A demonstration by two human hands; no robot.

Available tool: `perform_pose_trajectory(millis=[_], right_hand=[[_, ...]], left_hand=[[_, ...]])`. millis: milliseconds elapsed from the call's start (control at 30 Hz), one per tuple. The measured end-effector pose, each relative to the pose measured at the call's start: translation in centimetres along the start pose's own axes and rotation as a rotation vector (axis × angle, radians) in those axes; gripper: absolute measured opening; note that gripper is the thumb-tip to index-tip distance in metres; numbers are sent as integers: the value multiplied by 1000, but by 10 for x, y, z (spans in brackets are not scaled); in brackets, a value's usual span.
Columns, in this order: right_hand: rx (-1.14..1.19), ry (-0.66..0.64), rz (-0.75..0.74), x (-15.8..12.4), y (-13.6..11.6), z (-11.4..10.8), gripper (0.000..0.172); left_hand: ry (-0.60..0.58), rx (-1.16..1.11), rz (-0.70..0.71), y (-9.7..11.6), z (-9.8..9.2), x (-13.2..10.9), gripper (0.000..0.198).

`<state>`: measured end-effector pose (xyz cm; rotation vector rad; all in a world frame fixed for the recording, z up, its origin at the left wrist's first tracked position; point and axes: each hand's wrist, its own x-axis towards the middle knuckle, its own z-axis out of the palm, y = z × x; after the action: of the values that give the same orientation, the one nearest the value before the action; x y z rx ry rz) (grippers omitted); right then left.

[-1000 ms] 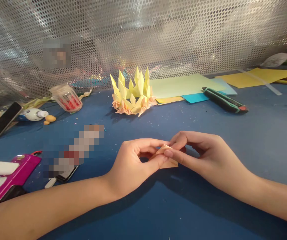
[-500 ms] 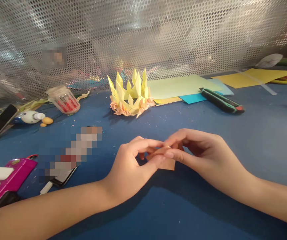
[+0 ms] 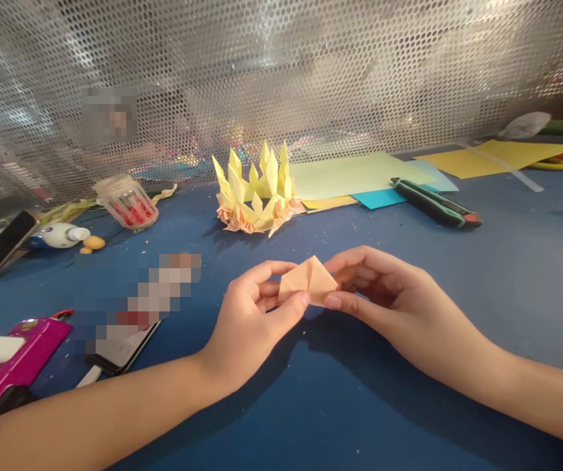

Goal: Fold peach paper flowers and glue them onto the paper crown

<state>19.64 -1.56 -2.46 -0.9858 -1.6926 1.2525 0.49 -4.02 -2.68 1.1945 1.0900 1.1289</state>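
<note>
A small folded piece of peach origami paper (image 3: 318, 280) is held above the blue table, its pointed corner upward. My left hand (image 3: 256, 307) grips it from the left, thumb on the near face and fingers behind. On the other side, my right hand (image 3: 384, 284) pinches its right edge between thumb and fingers; the tips behind the paper are hidden. Beyond my hands stands a crown-like origami piece (image 3: 256, 196) with yellow points and a peach ruffled base.
At the back lie pale green paper (image 3: 359, 173), yellow paper (image 3: 501, 157) and a green-black box cutter (image 3: 435, 203). To the left are a jar with red bits (image 3: 127, 204), a phone (image 3: 124, 350) and a magenta hot-glue gun (image 3: 36, 350). Perforated metal mesh (image 3: 281, 72) rises behind.
The peach paper has been turned, so its pointed corner now faces up and more of its folded face shows. My left fingers have moved behind it.
</note>
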Motion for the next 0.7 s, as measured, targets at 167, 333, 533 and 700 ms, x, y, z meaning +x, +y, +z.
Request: perform_pose_trajectory(millis=[167, 333, 533, 700], right_hand=[[-21, 53, -75, -1, 1, -1, 22], [-31, 55, -150, -2, 2, -2, 14], [-19, 0, -193, -2, 1, -2, 7], [-57, -23, -205, -6, 3, -2, 9]], left_hand=[[-49, -27, 14, -1, -2, 1, 9], [-81, -81, 83, -3, -3, 2, 6], [-109, -132, 27, -1, 0, 3, 1], [-117, -142, 8, -2, -1, 3, 8]])
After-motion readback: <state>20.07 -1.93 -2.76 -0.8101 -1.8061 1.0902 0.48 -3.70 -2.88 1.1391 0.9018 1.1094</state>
